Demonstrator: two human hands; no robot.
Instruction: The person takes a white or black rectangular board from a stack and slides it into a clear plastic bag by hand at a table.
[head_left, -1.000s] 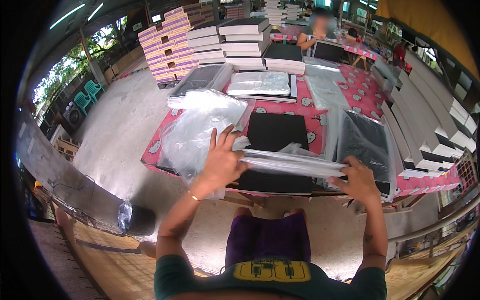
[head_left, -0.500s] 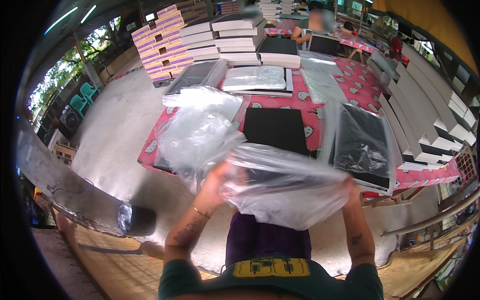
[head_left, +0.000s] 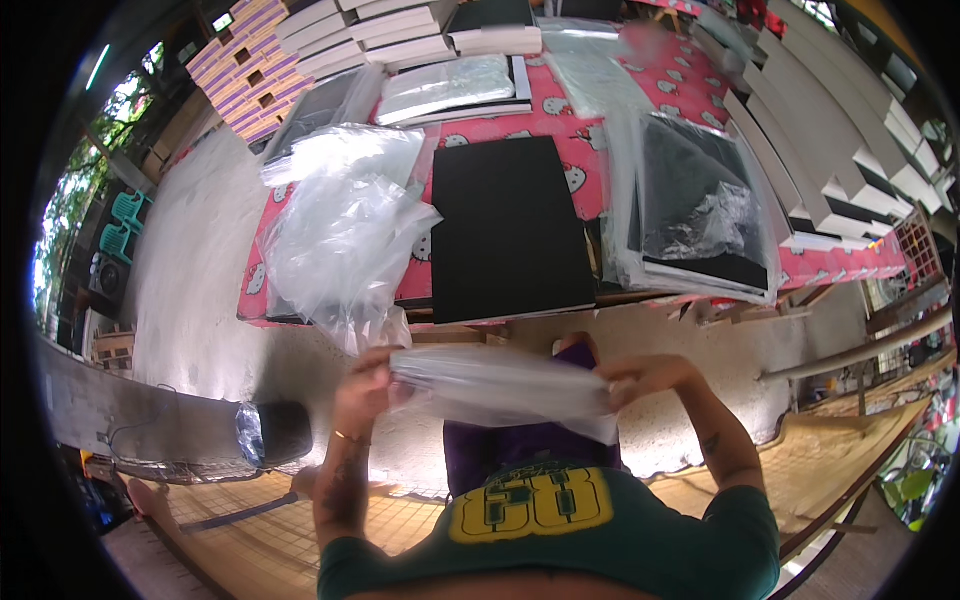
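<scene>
My left hand (head_left: 372, 382) and my right hand (head_left: 642, 378) grip the two ends of a clear plastic bag (head_left: 500, 385). The bag is stretched between them, somewhat blurred, over my lap and just off the table's near edge. Beyond it a flat black panel with a pale edge (head_left: 510, 230) lies on the pink patterned table cover (head_left: 560, 105). A crumpled heap of clear plastic bags (head_left: 345, 225) sits left of the panel, partly hanging over the edge. To its right lie black panels in clear plastic (head_left: 695, 200).
Stacks of white-edged panels (head_left: 400, 30) stand at the back, beside piled purple-and-tan boxes (head_left: 250, 75). Another long row of white-edged panels (head_left: 830, 130) lines the right side. A folded stack of clear plastic (head_left: 450, 88) lies at the back. Green chairs (head_left: 125, 225) stand far left.
Both hands have drawn the bag back from the table toward my body, and it is now narrower. The black panel it partly covered shows fully. My view has tilted down.
</scene>
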